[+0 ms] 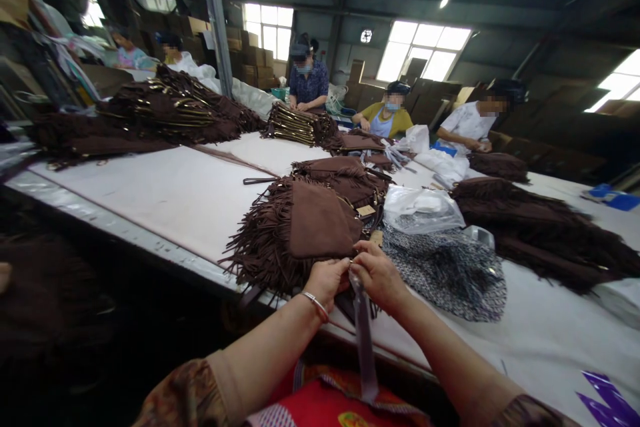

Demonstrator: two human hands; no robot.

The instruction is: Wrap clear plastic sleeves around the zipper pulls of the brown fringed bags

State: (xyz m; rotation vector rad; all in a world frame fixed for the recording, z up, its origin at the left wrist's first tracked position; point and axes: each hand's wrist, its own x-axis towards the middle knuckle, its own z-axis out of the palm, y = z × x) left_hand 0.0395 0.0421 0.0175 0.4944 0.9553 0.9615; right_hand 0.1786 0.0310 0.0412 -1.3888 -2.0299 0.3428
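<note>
A brown fringed bag lies at the table's near edge, its smooth panel facing up and its fringe spread to the left. My left hand is closed in a pinch at the bag's lower right corner; whatever lies in its fingertips is too small to make out. Right beside it, my right hand pinches the top of a strap that looks wrapped in greyish plastic and hangs down over the table edge. A tan hang tag shows just above my right hand.
Another brown bag lies behind. To the right are a black-and-white woven piece and clear plastic bags. Brown fringed bags are piled left and right. Several co-workers, one in a dark patterned shirt, work across the white table.
</note>
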